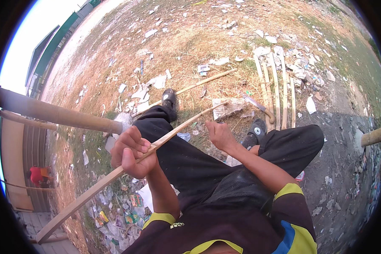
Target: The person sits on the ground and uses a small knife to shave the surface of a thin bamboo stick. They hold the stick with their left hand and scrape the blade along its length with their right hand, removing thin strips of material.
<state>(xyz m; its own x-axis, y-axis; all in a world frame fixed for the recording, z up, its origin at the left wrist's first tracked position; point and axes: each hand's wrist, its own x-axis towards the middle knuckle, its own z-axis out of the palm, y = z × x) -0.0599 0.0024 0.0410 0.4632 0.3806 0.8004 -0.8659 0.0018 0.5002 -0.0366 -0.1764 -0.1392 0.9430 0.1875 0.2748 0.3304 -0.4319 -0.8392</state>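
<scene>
My left hand [133, 153] is wrapped round a long bamboo strip [89, 192], which slants from the lower left up to the middle, its thin far end curving a little. Just below that far end is my right hand [222, 136], curled closed and apart from the strip; whatever its fingers hold, if anything, is hidden. On the ground beyond my right foot lies a knife [260, 106] with a curved brown handle. To its right, several pale bamboo strips [276, 91] lie side by side.
Another bamboo strip [205, 80] lies past my left shoe [169, 100]. A thick bamboo pole [63, 113] juts in from the left, and a pole end [371, 137] shows at right. Litter covers the ground. Someone in red [38, 175] is at far left.
</scene>
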